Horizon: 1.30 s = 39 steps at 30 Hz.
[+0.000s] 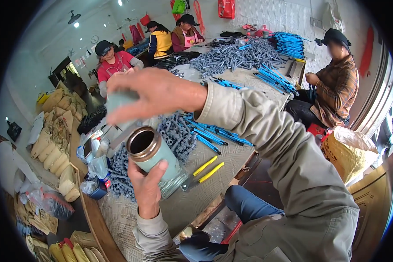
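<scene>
My left hand is wrapped round a pale green thermos with a copper-coloured rim. The thermos is uncapped and tilted a little, its dark mouth facing up. Above and beyond it is my right hand, blurred by motion, with its fingers round a pale green lid. The lid is apart from the thermos. Beside the thermos base, a clear crinkled plastic piece lies on the table, next to pliers with yellow handles.
Heaps of grey plastic parts and blue rods surround my hands on the worktable. A larger grey pile lies farther back. Several people sit around the table, one at right. Brown packages are stacked at left.
</scene>
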### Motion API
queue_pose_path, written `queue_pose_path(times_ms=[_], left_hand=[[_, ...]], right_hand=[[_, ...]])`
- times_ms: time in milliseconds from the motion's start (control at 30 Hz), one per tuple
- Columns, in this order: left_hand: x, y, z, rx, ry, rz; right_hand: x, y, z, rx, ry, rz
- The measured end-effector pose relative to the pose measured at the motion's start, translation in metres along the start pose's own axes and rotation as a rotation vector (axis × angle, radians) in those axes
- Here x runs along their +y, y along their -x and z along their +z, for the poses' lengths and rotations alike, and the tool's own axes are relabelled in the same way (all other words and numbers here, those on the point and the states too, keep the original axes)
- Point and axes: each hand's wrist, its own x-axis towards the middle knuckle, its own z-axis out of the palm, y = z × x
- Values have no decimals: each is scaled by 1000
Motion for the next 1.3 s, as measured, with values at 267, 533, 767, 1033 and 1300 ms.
queue_pose_path(times_ms=[267,533,767,1033,1300], left_hand=[[20,-2,-14,39,-24,70],[28,12,-23,-72,1,112],[43,21,-17,-258,-50,251],[27,22,-10,-317,-135,237],[39,30,15,-3,-316,318]], right_hand=[[27,76,77,728,-1279,592],[-23,53,97,952,-1189,338],[-43,61,30,1032,-1174,-274],[-32,73,25,1080,-1104,-281],[-44,74,32,1049,-975,-178]])
